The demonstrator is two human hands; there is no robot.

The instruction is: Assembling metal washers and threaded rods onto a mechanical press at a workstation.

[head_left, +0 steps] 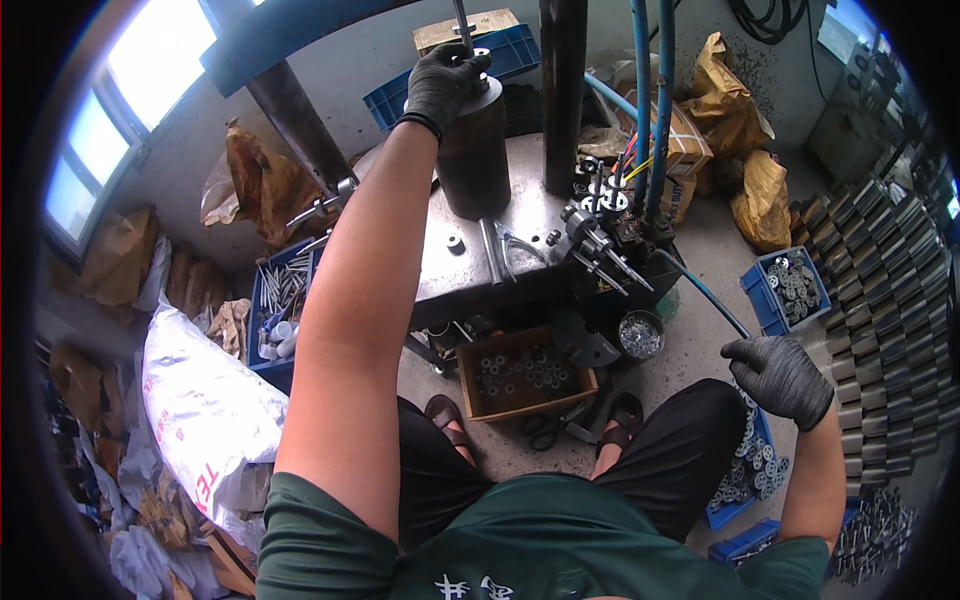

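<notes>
My left hand [445,85], in a dark grey glove, is on top of an upright dark metal cylinder [474,165]. Its fingers are closed around a thin upright metal rod [462,22]; the palm hides the rod's lower part. The cylinder stands on a worn metal press table [445,262]. My right hand [780,378], gloved alike, is wrapped around the end of a long lever bar [705,292], which runs to the pump unit at the table's right. On the table before the cylinder lie a metal tube [492,252], a forked piece [522,248] and a small bushing [455,244].
A wooden box of metal rings [480,412] sits on the floor between my feet. Blue bins of round parts [768,305] stand to the right, beside stacked metal tubes [885,330]. At left are a white sack [205,400] and a blue bin of rods [268,365]. A dark column [563,100] rises behind.
</notes>
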